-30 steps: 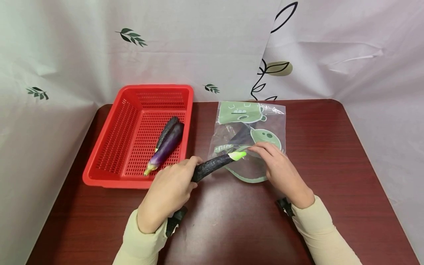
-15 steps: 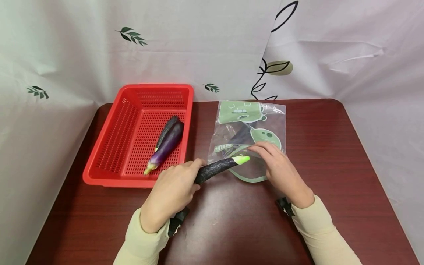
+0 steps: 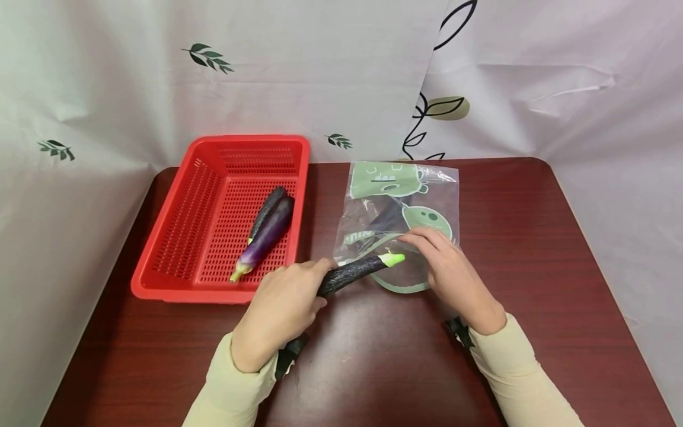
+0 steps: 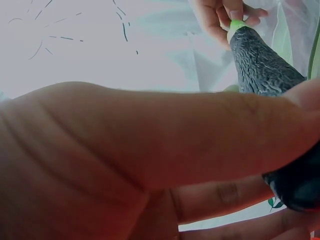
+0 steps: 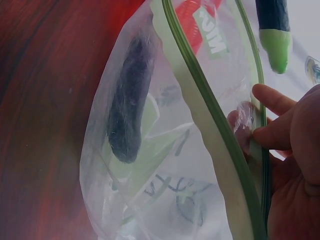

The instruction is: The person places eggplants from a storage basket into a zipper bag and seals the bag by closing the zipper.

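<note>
Left hand and right hand at a printed resealable bag. The transparent resealable bag (image 3: pixel 386 181), bearing green cartoon figures and pale lettering, lies on the dark red-brown table (image 3: pixel 533 249) and serves as reference for all positions. At its near left corner, the left hand (image 3: pixel 283 308) grips a cucumber (image 3: pixel 352 274), black and rough-skinned, by its lower part, fingers and thumb curled round it. The cucumber slants upward to the right, outside the bag; its bright green tip is near the bag's rim, just short of the right hand. At the bag's near right side, the right hand (image 3: pixel 453 276) pinches the rim between its fingers. The right wrist view shows the mouth spread, the green zip strips (image 5: pixel 224 125) apart, and a dark elongated vegetable (image 5: pixel 131 102) inside, blurred by the film. To the left of the bag stands a red perforated basket (image 3: pixel 192 295), holding a purple eggplant (image 3: pixel 269 233) and, against it on the side farther from the bag, a second rough-skinned cucumber (image 3: pixel 264 212). Behind the bag hangs a pale cloth (image 3: pixel 309 71) with leaf motifs. Cream sleeves (image 3: pixel 517 356) enter from the bag's near side.
</note>
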`<state>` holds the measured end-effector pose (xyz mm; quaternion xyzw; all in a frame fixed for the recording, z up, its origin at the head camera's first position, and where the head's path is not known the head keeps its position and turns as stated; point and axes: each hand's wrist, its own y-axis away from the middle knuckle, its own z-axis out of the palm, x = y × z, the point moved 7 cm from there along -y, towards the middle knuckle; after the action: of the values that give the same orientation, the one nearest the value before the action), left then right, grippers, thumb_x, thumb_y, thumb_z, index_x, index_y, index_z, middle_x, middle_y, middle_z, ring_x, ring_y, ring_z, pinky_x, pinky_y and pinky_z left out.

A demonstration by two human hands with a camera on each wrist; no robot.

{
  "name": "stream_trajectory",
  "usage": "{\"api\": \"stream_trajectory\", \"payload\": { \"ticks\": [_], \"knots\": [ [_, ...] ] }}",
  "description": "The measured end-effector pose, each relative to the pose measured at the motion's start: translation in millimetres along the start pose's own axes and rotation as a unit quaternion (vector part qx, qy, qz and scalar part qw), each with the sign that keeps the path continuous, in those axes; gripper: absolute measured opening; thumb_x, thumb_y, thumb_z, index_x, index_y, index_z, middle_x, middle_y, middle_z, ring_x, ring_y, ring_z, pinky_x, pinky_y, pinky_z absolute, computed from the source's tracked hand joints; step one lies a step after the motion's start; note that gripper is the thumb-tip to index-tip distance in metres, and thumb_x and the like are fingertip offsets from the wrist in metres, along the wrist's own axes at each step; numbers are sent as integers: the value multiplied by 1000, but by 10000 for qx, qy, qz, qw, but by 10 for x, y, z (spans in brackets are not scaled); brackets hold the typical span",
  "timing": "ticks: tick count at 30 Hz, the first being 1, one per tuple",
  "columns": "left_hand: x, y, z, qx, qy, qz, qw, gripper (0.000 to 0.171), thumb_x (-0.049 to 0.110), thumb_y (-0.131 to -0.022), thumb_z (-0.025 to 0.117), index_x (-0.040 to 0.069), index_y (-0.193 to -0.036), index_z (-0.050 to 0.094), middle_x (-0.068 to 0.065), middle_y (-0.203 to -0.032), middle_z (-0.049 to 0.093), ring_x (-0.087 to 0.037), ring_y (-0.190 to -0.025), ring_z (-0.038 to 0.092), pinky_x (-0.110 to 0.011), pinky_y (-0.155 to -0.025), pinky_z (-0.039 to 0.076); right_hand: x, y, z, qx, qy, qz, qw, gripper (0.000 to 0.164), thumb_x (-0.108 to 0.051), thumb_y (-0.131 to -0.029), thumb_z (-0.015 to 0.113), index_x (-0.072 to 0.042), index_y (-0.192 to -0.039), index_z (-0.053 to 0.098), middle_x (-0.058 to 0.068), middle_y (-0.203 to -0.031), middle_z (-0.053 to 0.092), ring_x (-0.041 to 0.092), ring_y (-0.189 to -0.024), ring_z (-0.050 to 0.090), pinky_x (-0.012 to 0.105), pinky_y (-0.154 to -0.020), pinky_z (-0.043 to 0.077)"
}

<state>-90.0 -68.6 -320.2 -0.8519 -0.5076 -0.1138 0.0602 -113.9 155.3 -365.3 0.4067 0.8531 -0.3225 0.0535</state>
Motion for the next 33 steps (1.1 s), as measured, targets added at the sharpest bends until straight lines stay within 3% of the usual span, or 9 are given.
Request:
{"api": "stream_trajectory", "payload": {
  "ticks": [11,17,33],
  "knots": [
    [68,-44,28,-44,-220,-46,9997,38,17,-74,88,16,-107,69,-2,-91,72,-29,-78,70,-45,-54,50,-7,-5,-4,-49,9,43,10000,68,31,-72,41,-3,-127,62,12,-124,59,28,-119,55,43,-100,43],
    [109,-63,46,132,-232,25,9996,34,20,-72,89,18,-100,69,0,-90,73,-28,-77,71,-44,-53,50,-18,-8,-4,-36,-5,25,10000,68,31,-73,41,-3,-127,62,11,-124,59,28,-119,55,42,-101,43],
    [209,-115,71,410,-521,244,9975,36,23,-71,89,16,-100,70,-2,-82,68,-30,-70,69,-43,-51,49,-13,-9,3,-108,-67,79,9999,66,29,-75,38,-4,-127,62,10,-126,59,28,-121,54,39,-103,40]
  ]
}}
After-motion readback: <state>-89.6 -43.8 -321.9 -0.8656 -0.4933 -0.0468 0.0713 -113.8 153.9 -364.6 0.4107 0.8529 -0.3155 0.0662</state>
